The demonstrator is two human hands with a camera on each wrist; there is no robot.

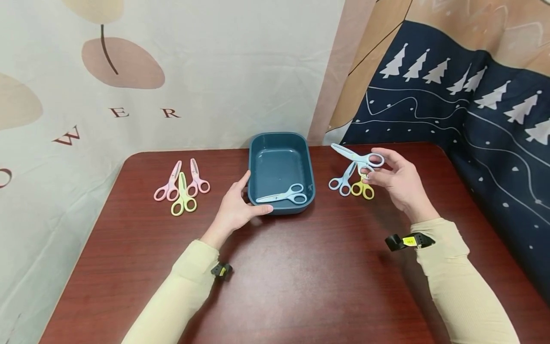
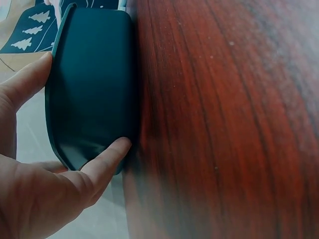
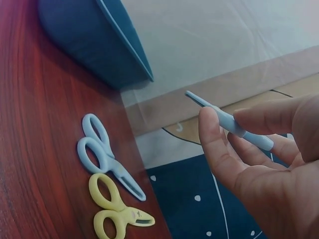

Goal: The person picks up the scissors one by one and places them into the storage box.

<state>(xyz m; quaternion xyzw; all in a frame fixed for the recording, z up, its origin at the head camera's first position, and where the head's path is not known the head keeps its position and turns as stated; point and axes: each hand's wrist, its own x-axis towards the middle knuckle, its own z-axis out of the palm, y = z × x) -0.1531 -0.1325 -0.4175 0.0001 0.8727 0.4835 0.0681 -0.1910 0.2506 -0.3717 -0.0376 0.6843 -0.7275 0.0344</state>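
Observation:
My right hand (image 1: 399,184) pinches light-blue scissors (image 1: 350,154) by the handle loops, raised over the table at the right. The right wrist view shows them edge-on between thumb and fingers. Below them lie another pair of blue scissors (image 1: 342,180) and yellow scissors (image 1: 363,188), partly covered by the hand and held pair in the head view. My left hand (image 1: 234,208) touches the near left corner of a dark teal tub (image 1: 311,179), thumb along the front wall and fingers extended against the left side. Inside the tub lie blue scissors (image 1: 283,195), handles to the right.
On the table's left lie two pink scissors (image 1: 169,185) (image 1: 198,178) with yellow-green scissors (image 1: 183,197) between them. The brown wooden table (image 1: 296,272) backs onto a printed pale cloth (image 1: 223,86); a navy cloth with white trees (image 1: 429,107) hangs at the right.

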